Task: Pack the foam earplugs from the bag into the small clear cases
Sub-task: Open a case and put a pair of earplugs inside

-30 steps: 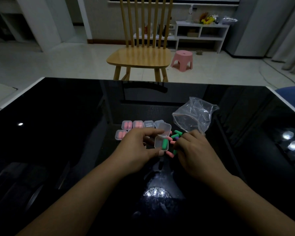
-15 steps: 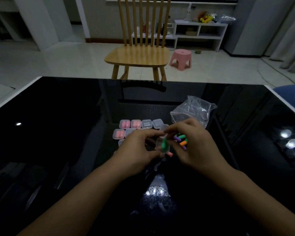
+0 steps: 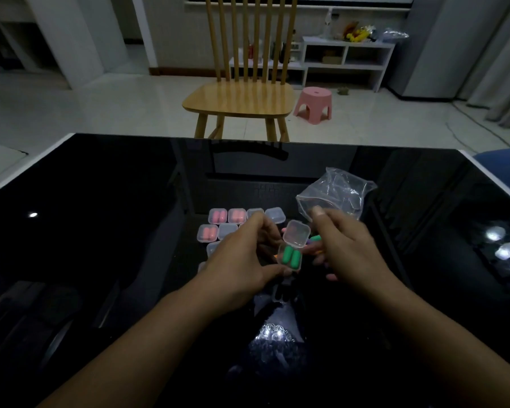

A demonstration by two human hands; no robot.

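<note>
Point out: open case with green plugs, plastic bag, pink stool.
open case [image 3: 290, 258], head view, on a green plug inside
plastic bag [image 3: 337, 191], head view, crumpled middle
pink stool [image 3: 315, 97], head view, seat top

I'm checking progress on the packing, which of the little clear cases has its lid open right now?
The case with two green earplugs, held up in the left hand. Its lid stands up; the cases on the table lie shut.

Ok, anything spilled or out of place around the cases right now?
Yes: loose foam earplugs lie on the glossy black table beneath the right hand, outside the crumpled clear bag. Nothing looks damaged.
</note>
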